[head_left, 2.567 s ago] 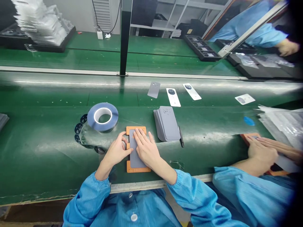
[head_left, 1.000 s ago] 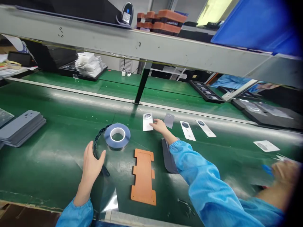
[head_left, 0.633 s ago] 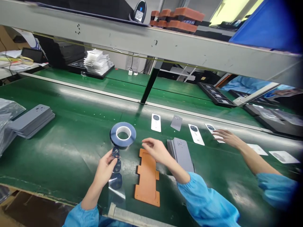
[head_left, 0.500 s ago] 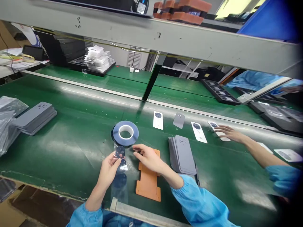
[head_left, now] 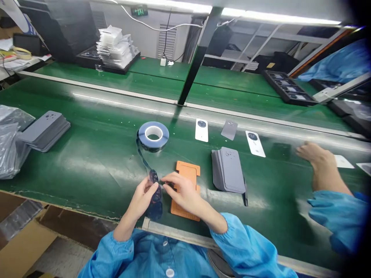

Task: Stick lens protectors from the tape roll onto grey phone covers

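My left hand [head_left: 142, 196] pinches a clear film strip carrying round dark camera-lens stickers [head_left: 154, 176]. The strip runs up to a blue tape roll [head_left: 153, 143] with a white core and hangs below the fingers too. Close to the strip's right edge is my right hand [head_left: 182, 193], its thumb and index finger slightly apart; nothing is plainly visible between them. Under that hand lies an orange notched plate [head_left: 185, 210], partly covered. To its right stands a stack of grey phone-back panels [head_left: 232, 170].
Loose white panels with dark lens circles [head_left: 255, 144] and a grey panel [head_left: 229, 130] lie behind the stack. A co-worker's hand [head_left: 315, 154] reaches in at right. More grey panels [head_left: 46, 129] and clear plastic bags [head_left: 13, 150] sit at left.
The view has tilted down. My right hand has drawn closer to the sticker strip, which has twisted in my left hand. The co-worker's hand has left the row and one white panel is gone from there.
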Available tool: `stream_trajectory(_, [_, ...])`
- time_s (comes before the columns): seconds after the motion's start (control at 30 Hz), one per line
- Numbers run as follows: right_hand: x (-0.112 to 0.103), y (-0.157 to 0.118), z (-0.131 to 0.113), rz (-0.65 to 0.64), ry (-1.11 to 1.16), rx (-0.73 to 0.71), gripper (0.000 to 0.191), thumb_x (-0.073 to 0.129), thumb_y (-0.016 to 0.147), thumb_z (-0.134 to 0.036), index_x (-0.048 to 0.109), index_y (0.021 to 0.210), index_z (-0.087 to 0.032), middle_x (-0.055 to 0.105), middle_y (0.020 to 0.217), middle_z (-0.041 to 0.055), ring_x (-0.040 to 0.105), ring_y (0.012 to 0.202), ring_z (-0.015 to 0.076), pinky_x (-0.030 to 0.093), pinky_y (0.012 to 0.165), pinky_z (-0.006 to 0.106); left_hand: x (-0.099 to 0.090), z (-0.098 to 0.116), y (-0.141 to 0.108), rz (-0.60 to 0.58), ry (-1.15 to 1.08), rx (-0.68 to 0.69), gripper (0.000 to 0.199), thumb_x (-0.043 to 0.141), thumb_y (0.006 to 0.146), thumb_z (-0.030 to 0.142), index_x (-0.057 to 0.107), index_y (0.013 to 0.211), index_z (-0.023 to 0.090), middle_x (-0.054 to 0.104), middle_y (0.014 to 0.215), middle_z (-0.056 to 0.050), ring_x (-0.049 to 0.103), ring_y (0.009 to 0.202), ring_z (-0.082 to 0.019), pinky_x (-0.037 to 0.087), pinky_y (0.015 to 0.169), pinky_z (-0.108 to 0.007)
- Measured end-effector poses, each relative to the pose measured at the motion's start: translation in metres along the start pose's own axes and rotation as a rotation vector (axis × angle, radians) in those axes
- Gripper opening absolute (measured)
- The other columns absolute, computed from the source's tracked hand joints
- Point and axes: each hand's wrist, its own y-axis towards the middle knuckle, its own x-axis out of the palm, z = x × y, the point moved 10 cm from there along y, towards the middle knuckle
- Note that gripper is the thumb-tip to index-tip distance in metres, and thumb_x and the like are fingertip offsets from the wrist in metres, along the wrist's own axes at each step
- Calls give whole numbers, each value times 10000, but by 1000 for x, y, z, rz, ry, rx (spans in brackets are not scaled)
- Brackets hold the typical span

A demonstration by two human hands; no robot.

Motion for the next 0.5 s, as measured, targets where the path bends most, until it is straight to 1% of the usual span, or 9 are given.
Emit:
stream_trajectory(0.1, [19, -31, -1, -33, 44, 0, 214, 616, 942, -166, 712, 1127, -216, 717, 1053, 70, 689, 975, 200, 560, 895, 342, 11, -9, -9, -117, 41, -56, 439, 697, 859, 464, 611, 1173, 168, 665, 829, -22, 616, 629, -134, 437, 465, -189])
stream_trajectory(0.17, [29, -47, 1, -50, 54, 3, 270, 630, 938, -169, 695, 1195, -222, 704, 1100, 77, 681, 1007, 203, 564, 917, 347, 12, -16, -13, -133, 49, -68, 447, 676, 873, 471, 580, 1196, 177, 622, 763, 14, 550, 504, -101, 415, 410, -189])
stream_trajectory(0.23, [35, -59, 2, -50, 43, -13, 319, 637, 940, -181, 674, 1254, -228, 684, 1150, 89, 668, 1043, 212, 568, 928, 359, 11, -22, -14, -112, 49, -68, 446, 637, 900, 490, 553, 1211, 181, 586, 713, 40, 485, 418, -79, 405, 375, -194])
stream_trajectory(0.3, [36, -66, 1, -32, 19, -37, 346, 627, 950, -190, 655, 1293, -225, 664, 1181, 104, 655, 1064, 223, 570, 931, 376, 12, -25, -14, -96, 35, -55, 448, 617, 916, 492, 532, 1230, 185, 576, 689, 49, 476, 397, -76, 405, 367, -190])
stream_trajectory(0.4, [35, -70, 1, -26, 6, -52, 372, 597, 969, -191, 626, 1338, -234, 650, 1162, 105, 644, 1048, 223, 575, 920, 386, 15, -24, -12, -83, 17, -45, 453, 619, 916, 486, 517, 1240, 186, 589, 666, 48, 503, 396, -84, 421, 375, -189])
stream_trajectory(0.5, [32, -70, 1, -43, 19, -45, 357, 593, 973, -200, 628, 1327, -240, 635, 1144, 99, 637, 1027, 217, 572, 909, 383, 18, -21, -12, -83, 4, -41, 494, 631, 906, 496, 501, 1261, 178, 598, 653, 48, 519, 394, -93, 446, 382, -197])
